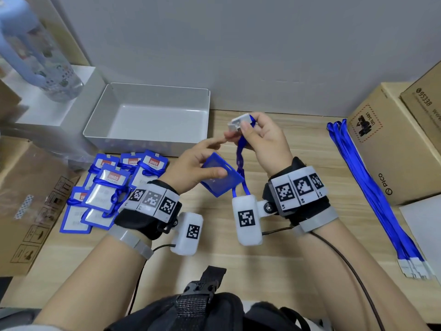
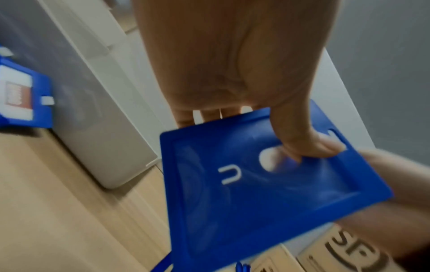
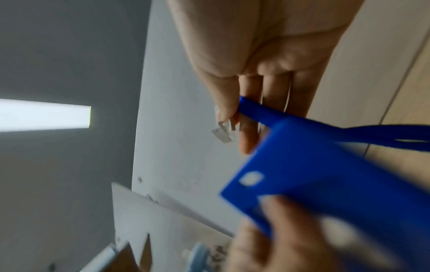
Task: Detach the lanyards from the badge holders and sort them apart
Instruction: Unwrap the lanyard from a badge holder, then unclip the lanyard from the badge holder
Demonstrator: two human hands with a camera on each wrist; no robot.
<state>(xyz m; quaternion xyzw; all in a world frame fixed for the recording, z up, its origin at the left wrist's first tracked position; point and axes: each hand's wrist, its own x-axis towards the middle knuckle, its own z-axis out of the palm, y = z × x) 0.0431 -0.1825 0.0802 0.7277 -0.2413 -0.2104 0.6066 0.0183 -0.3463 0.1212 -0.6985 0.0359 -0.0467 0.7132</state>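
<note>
My left hand [image 1: 200,163] holds a blue badge holder [image 1: 220,179] above the table, thumb on its back face [image 2: 267,184] and fingers underneath. My right hand [image 1: 260,137] pinches the clear plastic clip [image 1: 239,124] of a blue lanyard [image 1: 241,158], whose strap hangs twisted down past the holder's right edge. In the right wrist view the clip [image 3: 224,132] sits free at my fingertips, apart from the blurred holder [image 3: 325,184]. A pile of several badge holders [image 1: 105,189] wrapped in lanyards lies at the left. Several loose lanyards [image 1: 367,187] lie stretched out at the right.
An open grey tray [image 1: 148,142] stands behind the pile, against the wall. Cardboard boxes flank the table at left [image 1: 28,211] and right [image 1: 393,144]. A clear bottle [image 1: 45,63] stands on a white box at the back left.
</note>
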